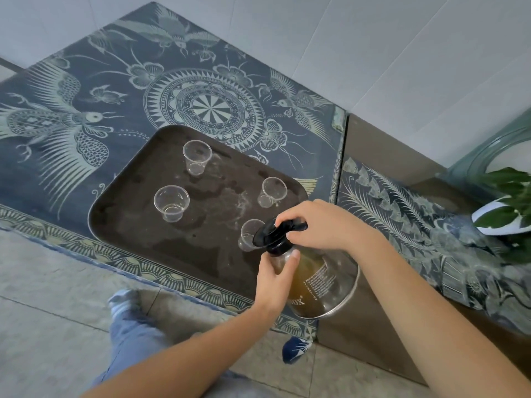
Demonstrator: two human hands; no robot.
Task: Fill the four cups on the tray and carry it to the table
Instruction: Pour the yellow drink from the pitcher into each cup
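A dark brown tray (129, 219) is set on the patterned blue cloth (86, 81), its near edge close to the cloth's front border; four clear plastic cups (197, 157) are stood on it, one toward each corner, all seemingly empty; the near right cup (249, 235) is partly hidden behind the black lid (273, 234) of a glass carafe (316, 282) holding amber liquid, which is tilted at the tray's near right corner; the carafe's neck is gripped by the left hand (274, 278); the lid is clasped from above by the right hand (321, 225).
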